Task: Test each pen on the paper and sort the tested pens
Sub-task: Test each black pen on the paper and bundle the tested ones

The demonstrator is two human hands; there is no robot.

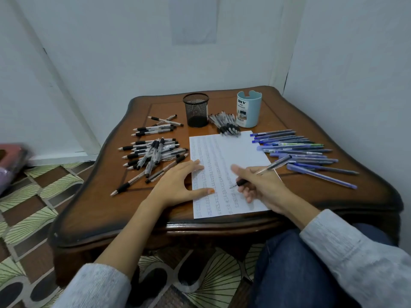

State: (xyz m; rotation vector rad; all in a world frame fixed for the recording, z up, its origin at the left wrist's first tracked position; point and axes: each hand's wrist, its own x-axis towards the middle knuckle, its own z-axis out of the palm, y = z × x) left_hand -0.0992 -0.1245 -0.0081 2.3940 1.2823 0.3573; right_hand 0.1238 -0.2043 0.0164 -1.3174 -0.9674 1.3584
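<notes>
Pen (262, 172) in right hand (264, 185)

The marks on the paper (222, 156) were too blurred to read. The right hand (260, 185) hid the middle of the pen (273, 166) it gripped. A pink thing (13, 156) at the left edge was smeared and cut off. Small print on the blue cup (249, 110) was illegible.

The blue cup (249, 110) label reads "DIY".
</notes>
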